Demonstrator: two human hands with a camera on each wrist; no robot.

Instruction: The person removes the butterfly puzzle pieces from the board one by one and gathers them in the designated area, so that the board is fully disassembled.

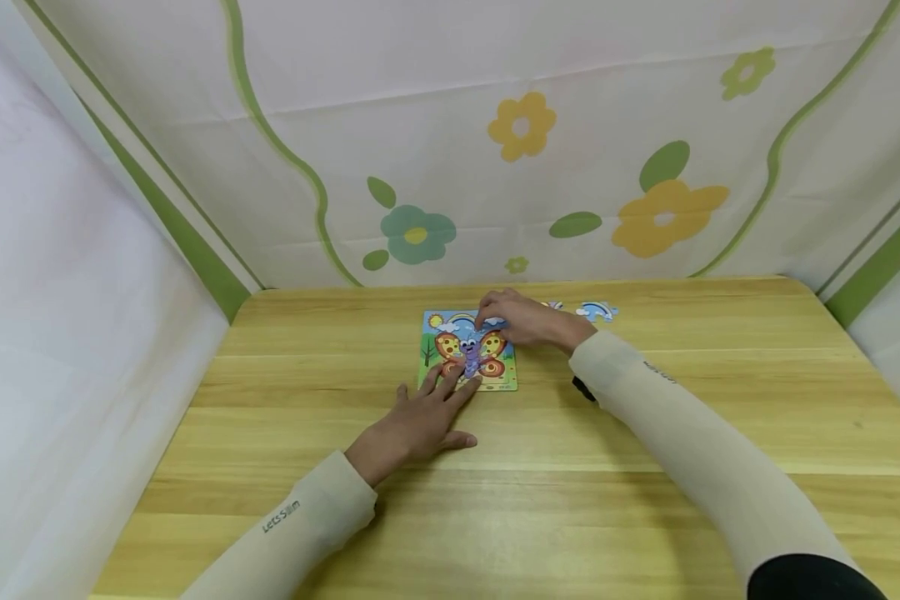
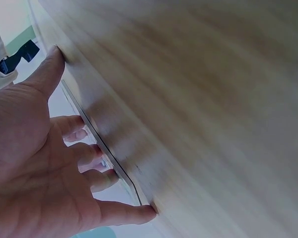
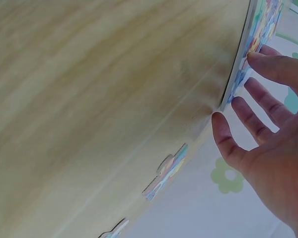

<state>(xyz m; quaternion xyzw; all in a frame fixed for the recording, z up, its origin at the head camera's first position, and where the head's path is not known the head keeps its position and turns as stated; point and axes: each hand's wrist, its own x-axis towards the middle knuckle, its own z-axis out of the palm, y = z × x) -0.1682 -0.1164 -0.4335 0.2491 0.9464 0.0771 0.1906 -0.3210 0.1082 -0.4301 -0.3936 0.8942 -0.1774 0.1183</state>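
A butterfly jigsaw puzzle (image 1: 468,354) lies flat on the wooden table, its thin board edge-on in both wrist views. Across its lower left part my left hand (image 1: 420,425) rests with fingers spread and straight, while the thumb touches the tabletop. My right hand (image 1: 521,318) reaches over the upper right part of the puzzle. In the right wrist view, the thumb (image 3: 275,68) and fingertips touch the picture's surface and the board's edge. No piece shows between those fingers. Part of the picture's top right is hidden under that hand.
To the right of the puzzle lie a loose rainbow piece (image 1: 597,312) and another puzzle piece (image 1: 552,305), partly behind my right hand. The wooden table (image 1: 307,417) ends at a white flowered cloth (image 1: 435,150) behind and at the sides.
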